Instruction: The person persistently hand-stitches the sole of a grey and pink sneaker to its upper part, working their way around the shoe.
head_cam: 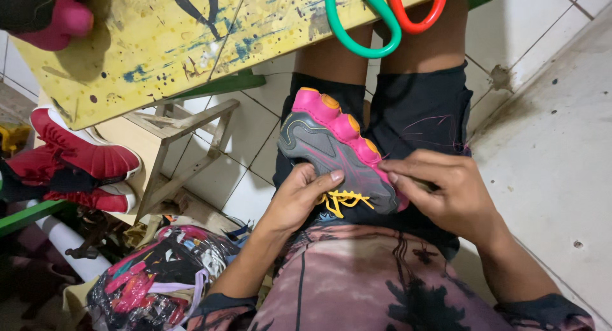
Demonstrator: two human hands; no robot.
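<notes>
A grey sneaker (331,149) with a pink and orange sole and yellow laces lies on its side on my lap, over black shorts. My left hand (299,194) grips its lower edge beside the laces, thumb pressed on the upper. My right hand (446,191) holds the sole side near the heel, fingers curled around it. The yellow laces (343,200) hang loose between the two hands.
A paint-stained yellow table (178,44) sits ahead, with green-and-red-handled scissors (382,19) at its edge and a pink object (60,15) at the top left. Red sneakers (83,159) rest on the left. A clear bag of shoes (153,280) lies below. White tiled floor (548,152) spreads right.
</notes>
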